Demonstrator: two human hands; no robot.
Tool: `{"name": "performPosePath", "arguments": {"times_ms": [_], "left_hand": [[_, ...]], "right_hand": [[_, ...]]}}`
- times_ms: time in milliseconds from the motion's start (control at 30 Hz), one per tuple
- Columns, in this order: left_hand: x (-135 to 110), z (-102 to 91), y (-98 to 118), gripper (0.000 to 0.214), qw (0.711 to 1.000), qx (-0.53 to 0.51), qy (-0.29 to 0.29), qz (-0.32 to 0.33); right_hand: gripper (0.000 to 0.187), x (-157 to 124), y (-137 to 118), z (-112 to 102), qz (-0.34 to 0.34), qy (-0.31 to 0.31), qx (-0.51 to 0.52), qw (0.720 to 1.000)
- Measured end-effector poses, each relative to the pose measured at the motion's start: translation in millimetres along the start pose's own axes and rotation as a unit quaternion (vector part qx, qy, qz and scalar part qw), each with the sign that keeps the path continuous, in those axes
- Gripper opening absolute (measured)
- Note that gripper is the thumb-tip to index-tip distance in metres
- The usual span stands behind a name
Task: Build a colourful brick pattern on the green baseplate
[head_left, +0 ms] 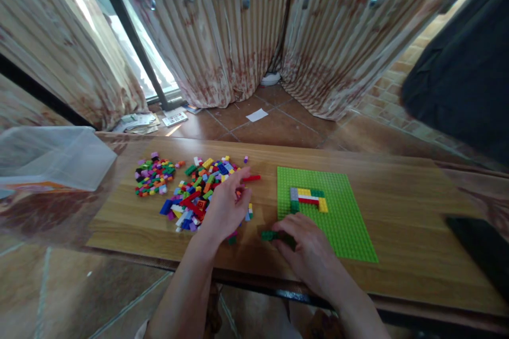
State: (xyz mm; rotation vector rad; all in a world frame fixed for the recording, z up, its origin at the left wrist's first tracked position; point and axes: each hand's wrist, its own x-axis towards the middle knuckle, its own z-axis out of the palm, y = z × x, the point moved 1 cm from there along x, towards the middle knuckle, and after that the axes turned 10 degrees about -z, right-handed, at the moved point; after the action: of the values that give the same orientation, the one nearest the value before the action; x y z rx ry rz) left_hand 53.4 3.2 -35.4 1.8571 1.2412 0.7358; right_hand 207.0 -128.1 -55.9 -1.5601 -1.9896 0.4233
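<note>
A large heap of mixed toy bricks (194,193) lies left of centre on the wooden table. My left hand (226,209) reaches over its right side, thumb and fingers apart, with a long red brick (252,178) close to the fingertips. My right hand (308,249) pinches a dark green brick (269,235) just above the table, beside the near left edge of the green baseplate (350,222). On this baseplate stands a small rectangular brick outline (309,193) in grey, yellow, green, white and red. The right fingers partly cover the baseplate's near left corner.
A smaller pile of little bricks (155,175) sits farther left, near a clear plastic bin (59,156). A black flat object (477,249) lies at the right end of the wooden table (413,212). Curtains (207,37) hang beyond the far edge.
</note>
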Motion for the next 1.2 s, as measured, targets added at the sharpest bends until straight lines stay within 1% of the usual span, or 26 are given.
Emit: {"name": "performPosePath", "arguments": {"times_ms": [100, 133, 200, 267, 333, 433, 500, 600, 667, 767, 867, 1033, 1200], "left_hand": [[7, -21.7, -15, 0.039, 0.996, -0.005, 0.079, -0.043], [9, -26.6, -19, 0.038, 0.994, -0.007, 0.095, -0.055], [9, -31.8, -24, 0.036, 0.991, -0.012, 0.115, -0.073], [9, -32.4, -25, 0.033, 0.989, -0.024, 0.123, -0.079], [8, -31.1, -25, 0.033, 0.988, -0.047, 0.124, -0.079], [7, -30.8, -24, 0.034, 0.986, -0.074, 0.128, -0.081], [7, -32.5, -23, 0.034, 0.984, -0.080, 0.134, -0.090], [6, -35.6, -20, 0.034, 0.982, -0.088, 0.133, -0.104], [5, -36.3, -19, 0.034, 0.982, -0.093, 0.126, -0.108], [5, -35.9, -20, 0.035, 0.982, -0.093, 0.122, -0.105], [5, -35.6, -21, 0.034, 0.986, -0.070, 0.121, -0.090], [5, -36.2, -19, 0.031, 0.990, -0.035, 0.112, -0.079], [5, -34.4, -17, 0.029, 0.991, -0.030, 0.105, -0.073]], "right_hand": [[0.017, 4, -5, 7, -0.017, -0.005, 0.013, 1.000], [0.017, 5, -5, 9, -0.020, -0.004, 0.014, 1.000], [0.015, 8, -6, 12, -0.022, 0.000, 0.011, 1.000], [0.014, 12, -8, 15, -0.024, 0.008, 0.008, 1.000], [0.014, 16, -11, 18, -0.022, 0.025, 0.007, 0.999], [0.015, 23, -16, 23, -0.016, 0.067, -0.002, 0.998], [0.019, 28, -19, 28, -0.016, 0.087, -0.019, 0.996], [0.036, 36, -21, 37, -0.021, 0.087, -0.049, 0.995], [0.043, 41, -22, 43, -0.025, 0.074, -0.056, 0.995], [0.041, 47, -22, 47, -0.026, 0.066, -0.049, 0.996], [0.038, 51, -23, 47, -0.020, 0.071, -0.040, 0.997], [0.034, 54, -24, 49, -0.009, 0.088, -0.024, 0.996], [0.033, 56, -26, 50, 0.000, 0.110, -0.006, 0.994]]}}
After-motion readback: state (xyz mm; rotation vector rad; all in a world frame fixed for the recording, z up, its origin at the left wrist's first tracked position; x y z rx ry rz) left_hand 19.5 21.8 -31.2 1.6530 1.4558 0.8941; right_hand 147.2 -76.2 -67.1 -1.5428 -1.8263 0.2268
